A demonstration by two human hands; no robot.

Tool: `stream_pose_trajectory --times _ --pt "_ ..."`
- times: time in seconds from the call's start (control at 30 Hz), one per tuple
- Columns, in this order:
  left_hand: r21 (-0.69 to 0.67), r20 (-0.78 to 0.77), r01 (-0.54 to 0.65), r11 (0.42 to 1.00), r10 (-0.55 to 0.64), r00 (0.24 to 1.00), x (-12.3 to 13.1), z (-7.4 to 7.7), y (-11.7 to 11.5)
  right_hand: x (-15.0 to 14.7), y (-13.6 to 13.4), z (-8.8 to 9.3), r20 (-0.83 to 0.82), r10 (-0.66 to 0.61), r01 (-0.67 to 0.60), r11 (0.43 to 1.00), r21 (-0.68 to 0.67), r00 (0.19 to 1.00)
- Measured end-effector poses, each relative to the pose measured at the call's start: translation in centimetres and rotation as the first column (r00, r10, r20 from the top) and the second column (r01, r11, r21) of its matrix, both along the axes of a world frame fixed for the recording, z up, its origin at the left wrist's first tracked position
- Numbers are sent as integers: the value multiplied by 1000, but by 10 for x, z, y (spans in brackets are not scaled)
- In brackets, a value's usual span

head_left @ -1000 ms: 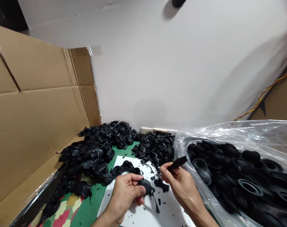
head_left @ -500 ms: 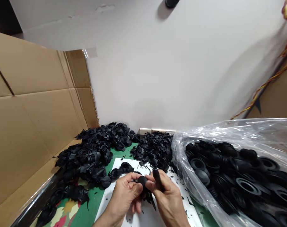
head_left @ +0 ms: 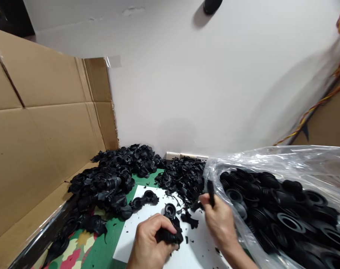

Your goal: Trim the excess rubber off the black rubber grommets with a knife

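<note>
My left hand (head_left: 150,241) is closed round a black ribbed rubber boot (head_left: 174,223), whose round open end points up and away. It is held low over a white board (head_left: 124,251). My right hand (head_left: 220,222) is apart from it to the right, near the clear bag. Its fingers grip a slim black tool (head_left: 211,191) standing upright; the working end is hidden, so I cannot tell its exact kind. A dark piece by those fingertips is blurred. A torn black rubber scrap (head_left: 190,220) lies on the board between my hands.
Rubber boots form a heap (head_left: 110,183) at the left, beside a cardboard wall (head_left: 54,130). Small black shavings (head_left: 183,175) are piled against the white wall. A clear plastic bag (head_left: 214,168) of rubber boots stands at the right. Two more boots (head_left: 149,197) lie on the board's far edge.
My hands have parted: the right one has moved right with the tool, while the left keeps the rubber boot, now turned and lower. A torn scrap now shows on the board.
</note>
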State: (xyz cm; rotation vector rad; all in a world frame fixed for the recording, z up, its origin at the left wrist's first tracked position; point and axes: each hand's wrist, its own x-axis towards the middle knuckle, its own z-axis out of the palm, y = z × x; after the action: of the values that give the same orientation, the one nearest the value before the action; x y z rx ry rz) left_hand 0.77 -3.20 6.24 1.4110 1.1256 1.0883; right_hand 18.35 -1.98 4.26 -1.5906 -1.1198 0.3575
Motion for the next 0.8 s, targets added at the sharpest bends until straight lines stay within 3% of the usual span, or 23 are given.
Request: stream_pose_trajectory --times 0.07,0.17,0.47,0.63,0.8 --pt "-166 107 -6 986 24 994 -4 -6 1 12 4 -1 -5 -20 20 1000 -13 1000" --pt "-332 130 -23 943 69 989 -6 -10 6 10 2 -2 -29 108 -107 994 13 994" --pt "-303 150 -35 952 84 985 -3 -5 10 -17 -18 10 -13 407 -400 904 153 913" --pt "-114 60 -58 992 65 996 -1 0 9 -30 -23 8 121 516 -530 827 185 848" --pt "136 -55 -58 989 66 996 0 0 0 -41 -19 -4 183 389 -424 875 233 903"
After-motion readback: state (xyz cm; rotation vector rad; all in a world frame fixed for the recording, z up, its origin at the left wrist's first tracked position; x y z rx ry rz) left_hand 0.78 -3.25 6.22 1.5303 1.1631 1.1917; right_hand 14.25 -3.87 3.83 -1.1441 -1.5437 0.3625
